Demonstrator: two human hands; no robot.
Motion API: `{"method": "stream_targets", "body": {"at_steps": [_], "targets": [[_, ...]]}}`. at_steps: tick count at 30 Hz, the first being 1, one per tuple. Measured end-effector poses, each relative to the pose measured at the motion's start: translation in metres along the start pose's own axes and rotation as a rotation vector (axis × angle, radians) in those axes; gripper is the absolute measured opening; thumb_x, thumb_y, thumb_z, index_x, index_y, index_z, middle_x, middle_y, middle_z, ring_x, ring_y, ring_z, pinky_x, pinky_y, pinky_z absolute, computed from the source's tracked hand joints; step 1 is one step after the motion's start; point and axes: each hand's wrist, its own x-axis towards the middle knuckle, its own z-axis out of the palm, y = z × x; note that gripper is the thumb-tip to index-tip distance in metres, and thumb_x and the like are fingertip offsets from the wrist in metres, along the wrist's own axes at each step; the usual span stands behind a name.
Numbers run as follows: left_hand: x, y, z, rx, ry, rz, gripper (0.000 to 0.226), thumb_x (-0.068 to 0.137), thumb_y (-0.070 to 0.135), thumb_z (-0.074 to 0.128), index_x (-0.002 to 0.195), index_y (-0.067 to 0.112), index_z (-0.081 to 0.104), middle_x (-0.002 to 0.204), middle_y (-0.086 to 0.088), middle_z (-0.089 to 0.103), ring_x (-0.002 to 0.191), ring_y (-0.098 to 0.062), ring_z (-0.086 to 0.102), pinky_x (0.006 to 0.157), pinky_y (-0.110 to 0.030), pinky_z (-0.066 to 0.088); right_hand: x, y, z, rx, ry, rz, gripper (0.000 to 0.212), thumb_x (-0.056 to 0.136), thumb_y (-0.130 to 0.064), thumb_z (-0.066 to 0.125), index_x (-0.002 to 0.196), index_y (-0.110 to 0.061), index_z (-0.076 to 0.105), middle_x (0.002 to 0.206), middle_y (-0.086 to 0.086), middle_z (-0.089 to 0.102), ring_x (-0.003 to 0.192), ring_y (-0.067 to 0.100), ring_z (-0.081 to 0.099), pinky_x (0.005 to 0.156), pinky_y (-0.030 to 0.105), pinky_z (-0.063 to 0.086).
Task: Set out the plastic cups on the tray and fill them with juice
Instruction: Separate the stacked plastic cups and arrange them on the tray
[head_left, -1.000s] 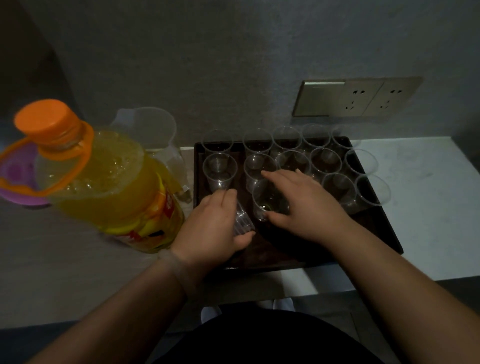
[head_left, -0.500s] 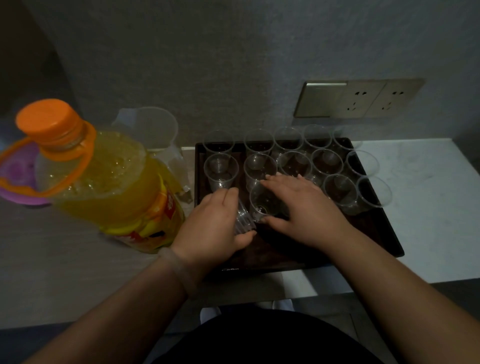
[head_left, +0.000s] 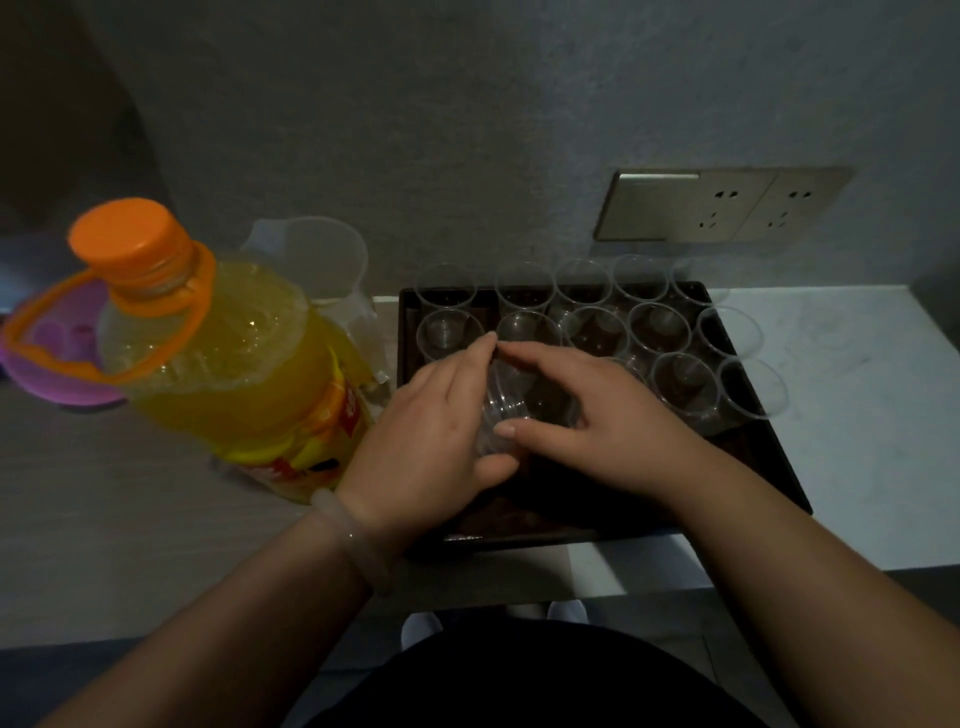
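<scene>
Head view. Change noted: the right hand (head_left: 597, 421) has left the near row and returned to the stack of cups (head_left: 498, 410), which the left hand (head_left: 436, 431) clasps at 8 o'clock over the tray (head_left: 545, 538); right thumb and fingers pinch its upper end.

Judgement: one more cup is set and another is being drawn; filling has not begun.

Count:
- one tray
- twelve standing cups (head_left: 660, 327) plainly seen, in rows of five, five and two; others are hidden behind the hand
- one capped juice bottle (head_left: 234, 374) at 9 o'clock
- one clear jug (head_left: 311, 260) at 10 o'clock
</scene>
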Motion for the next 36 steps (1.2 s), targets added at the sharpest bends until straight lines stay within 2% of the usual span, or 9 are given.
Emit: {"method": "stream_targets", "body": {"at_steps": [6, 10, 14, 17, 19, 21, 25, 29, 36], "targets": [[-0.005, -0.007, -0.002, -0.032, 0.027, 0.028, 0.078, 0.072, 0.052, 0.062, 0.134, 0.009, 0.043, 0.128, -0.007, 0.055, 0.114, -0.022, 0.055, 0.093, -0.027, 0.042, 0.002, -0.001, 0.004, 0.263, 0.013, 0.046, 0.06, 0.078, -0.03, 0.076, 0.134, -0.026, 0.052, 0.122, -0.011, 0.062, 0.111, -0.004, 0.057, 0.097, 0.016, 0.044], [-0.012, -0.012, 0.0, -0.003, 0.021, 0.003, 0.076, 0.072, 0.054, 0.066, 0.131, 0.009, 0.047, 0.121, -0.006, 0.059, 0.107, -0.021, 0.058, 0.087, -0.028, 0.046, -0.001, -0.002, 0.003, 0.372, 0.048, 0.099, 0.058, 0.072, -0.042, 0.069, 0.127, -0.029, 0.056, 0.112, -0.014, 0.066, 0.103, -0.006, 0.06, 0.087, 0.011, 0.046], [-0.018, -0.018, 0.003, 0.009, -0.006, -0.003, 0.074, 0.073, 0.053, 0.069, 0.129, 0.009, 0.049, 0.116, -0.005, 0.061, 0.104, -0.02, 0.059, 0.085, -0.027, 0.046, -0.001, -0.003, -0.001, 0.255, 0.192, 0.126, 0.051, 0.08, -0.049, 0.068, 0.127, -0.029, 0.058, 0.11, -0.015, 0.062, 0.099, -0.008, 0.057, 0.084, 0.012, 0.047], [-0.024, -0.02, 0.002, 0.023, -0.05, -0.017, 0.081, 0.075, 0.054, 0.07, 0.137, 0.01, 0.042, 0.125, -0.006, 0.057, 0.114, -0.02, 0.055, 0.092, -0.026, 0.043, 0.0, -0.005, -0.004, 0.148, 0.331, 0.089, 0.048, 0.081, -0.045, 0.065, 0.125, -0.026, 0.06, 0.107, -0.019, 0.058, 0.096, -0.013, 0.055, 0.079, 0.002, 0.041], [-0.028, -0.022, 0.001, 0.019, -0.078, -0.027, 0.084, 0.078, 0.056, 0.066, 0.142, 0.012, 0.035, 0.133, -0.004, 0.052, 0.121, -0.018, 0.049, 0.096, -0.025, 0.04, 0.001, -0.008, -0.004, 0.089, 0.41, 0.067, 0.054, 0.075, -0.052, 0.06, 0.123, -0.028, 0.06, 0.106, -0.017, 0.06, 0.097, -0.007, 0.056, 0.081, 0.005, 0.041], [-0.031, -0.026, -0.001, 0.014, -0.103, -0.022, 0.081, 0.08, 0.058, 0.063, 0.142, 0.015, 0.033, 0.136, -0.002, 0.049, 0.122, -0.016, 0.047, 0.097, -0.024, 0.039, 0.002, -0.011, -0.003, 0.038, 0.45, 0.052, 0.058, 0.075, -0.055, 0.055, 0.125, -0.026, 0.06, 0.108, -0.012, 0.061, 0.098, -0.002, 0.057, 0.084, 0.013, 0.043], [-0.039, -0.031, -0.002, 0.023, -0.125, 0.011, 0.085, 0.08, 0.058, 0.063, 0.144, 0.015, 0.027, 0.136, -0.002, 0.048, 0.123, -0.017, 0.046, 0.096, -0.025, 0.038, 0.008, -0.017, 0.009, -0.071, 0.425, 0.037, 0.067, 0.074, -0.058, 0.054, 0.13, -0.021, 0.057, 0.114, -0.012, 0.052, 0.101, -0.002, 0.049, 0.087, 0.004, 0.035], [-0.047, -0.039, -0.003, 0.004, -0.118, 0.028, 0.081, 0.078, 0.057, 0.066, 0.139, 0.019, 0.028, 0.128, 0.0, 0.052, 0.115, -0.015, 0.051, 0.087, -0.023, 0.041, 0.015, -0.021, 0.029, -0.13, 0.344, 0.066, 0.071, 0.077, -0.055, 0.064, 0.137, -0.019, 0.05, 0.122, -0.007, 0.047, 0.11, 0.008, 0.05, 0.095, 0.025, 0.044], [-0.055, -0.049, -0.006, -0.016, -0.165, 0.078, 0.068, 0.078, 0.057, 0.066, 0.13, 0.022, 0.038, 0.12, 0.005, 0.05, 0.109, -0.012, 0.049, 0.085, -0.023, 0.045, 0.023, -0.025, 0.052, -0.308, 0.183, 0.057, 0.077, 0.076, -0.049, 0.07, 0.143, -0.026, 0.04, 0.139, -0.002, 0.049, 0.127, 0.015, 0.047, 0.106, 0.041, 0.04]]}}
